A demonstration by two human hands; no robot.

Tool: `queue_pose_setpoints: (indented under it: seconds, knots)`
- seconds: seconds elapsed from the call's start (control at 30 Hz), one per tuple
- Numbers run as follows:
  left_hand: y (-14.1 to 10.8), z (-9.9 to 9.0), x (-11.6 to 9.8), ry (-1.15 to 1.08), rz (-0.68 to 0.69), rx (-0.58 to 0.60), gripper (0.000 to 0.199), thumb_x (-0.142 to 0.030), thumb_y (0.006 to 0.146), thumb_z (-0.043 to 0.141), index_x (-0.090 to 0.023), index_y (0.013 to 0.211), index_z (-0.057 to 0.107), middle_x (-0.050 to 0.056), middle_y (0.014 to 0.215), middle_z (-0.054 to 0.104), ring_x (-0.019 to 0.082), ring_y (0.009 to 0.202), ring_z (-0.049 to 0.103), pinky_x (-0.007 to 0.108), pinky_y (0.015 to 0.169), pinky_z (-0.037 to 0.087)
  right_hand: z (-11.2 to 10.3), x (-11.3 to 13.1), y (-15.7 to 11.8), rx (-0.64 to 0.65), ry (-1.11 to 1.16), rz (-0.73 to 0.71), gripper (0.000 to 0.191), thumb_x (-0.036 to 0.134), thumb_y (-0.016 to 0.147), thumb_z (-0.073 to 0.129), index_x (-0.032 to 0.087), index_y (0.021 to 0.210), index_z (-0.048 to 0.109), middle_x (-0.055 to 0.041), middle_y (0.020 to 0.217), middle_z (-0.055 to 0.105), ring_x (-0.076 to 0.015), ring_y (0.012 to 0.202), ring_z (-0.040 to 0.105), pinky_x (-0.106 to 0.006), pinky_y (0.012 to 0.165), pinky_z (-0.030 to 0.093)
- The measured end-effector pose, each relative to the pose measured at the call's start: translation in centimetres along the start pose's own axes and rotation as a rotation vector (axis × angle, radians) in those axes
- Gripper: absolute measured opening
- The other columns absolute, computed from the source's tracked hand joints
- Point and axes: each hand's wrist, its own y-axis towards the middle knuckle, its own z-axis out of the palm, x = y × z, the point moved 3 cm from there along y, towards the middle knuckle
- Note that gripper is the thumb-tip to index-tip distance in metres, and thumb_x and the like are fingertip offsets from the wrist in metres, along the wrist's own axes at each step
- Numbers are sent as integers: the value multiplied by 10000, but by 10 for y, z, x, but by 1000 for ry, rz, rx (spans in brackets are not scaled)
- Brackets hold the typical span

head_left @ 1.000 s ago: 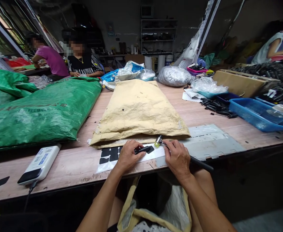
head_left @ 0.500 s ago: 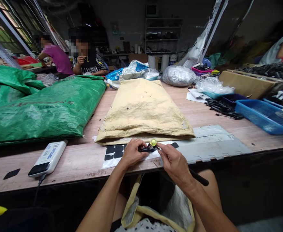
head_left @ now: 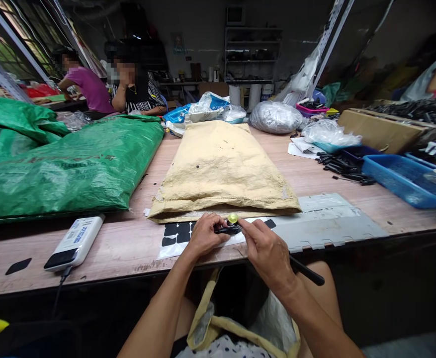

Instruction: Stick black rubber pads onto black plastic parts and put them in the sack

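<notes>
My left hand is closed on a small black plastic part, held low over the table's front edge. My right hand is wrapped round a small mallet; its black handle sticks out below the wrist. The mallet's round yellow head is just above the black part, close to my left fingertips; whether they touch I cannot tell. Beneath both hands lies a white sheet with black stickers, partly covered by my fingers.
A beige sack lies right behind my hands, a green sack to the left. A white power bank sits near the edge. Right are a grey board, a blue tray and black parts. Two people sit beyond.
The mallet's yellow head has shifted slightly left, and its handle end has dipped a little. My left hand stays in nearly the same place.
</notes>
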Motion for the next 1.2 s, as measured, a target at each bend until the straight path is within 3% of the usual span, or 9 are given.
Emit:
queue_pose_setpoints:
  seconds: [0.1, 0.27, 0.37, 0.53, 0.77, 1.2]
  knots:
    - [0, 0, 0, -23, -12, -1, 151, -200, 688, 782, -203, 816, 701, -17, 812, 650, 185, 850, 543, 298, 760, 397, -5, -4, -1, -37, 21, 26, 416, 185, 995, 470, 327, 1363, 602, -23, 945, 670, -149, 828, 621, -254, 699, 390]
    - [0, 1, 0, -5, -20, -12, 157, -195, 677, 782, -216, 811, 703, -20, 808, 651, 191, 853, 540, 300, 757, 402, 3, -8, -7, 61, -6, 17, 402, 180, 998, 462, 340, 1333, 618, -9, 916, 663, -147, 810, 621, -261, 682, 383]
    - [0, 1, 0, -6, -18, -5, 153, -205, 683, 774, -218, 819, 705, -17, 807, 650, 192, 851, 542, 304, 754, 404, 1, -14, -5, 17, 7, 51, 384, 214, 1004, 483, 350, 1339, 611, -3, 952, 675, -147, 837, 626, -264, 699, 392]
    - [-1, 0, -1, 0, -19, 1, 155, -202, 677, 763, -212, 819, 702, -12, 817, 648, 194, 859, 545, 312, 768, 411, -1, -37, 7, -63, -28, 75, 296, 218, 979, 534, 277, 1226, 687, -26, 963, 683, -168, 891, 607, -279, 765, 405]
    - [-1, -2, -4, 26, 1, 15, 203, -177, 647, 769, -209, 838, 709, -10, 812, 638, 196, 844, 543, 316, 757, 410, 18, -70, 8, -101, -154, 54, 247, 187, 925, 606, 277, 1118, 733, -32, 896, 653, -193, 866, 516, -312, 760, 356]
    - [0, 0, -3, 74, 23, 16, 228, -285, 684, 796, -227, 892, 723, 4, 843, 655, 215, 876, 552, 323, 779, 415, 22, -69, 5, -127, -161, 72, 228, 249, 955, 574, 271, 1139, 708, -40, 929, 634, -204, 886, 497, -324, 782, 324]
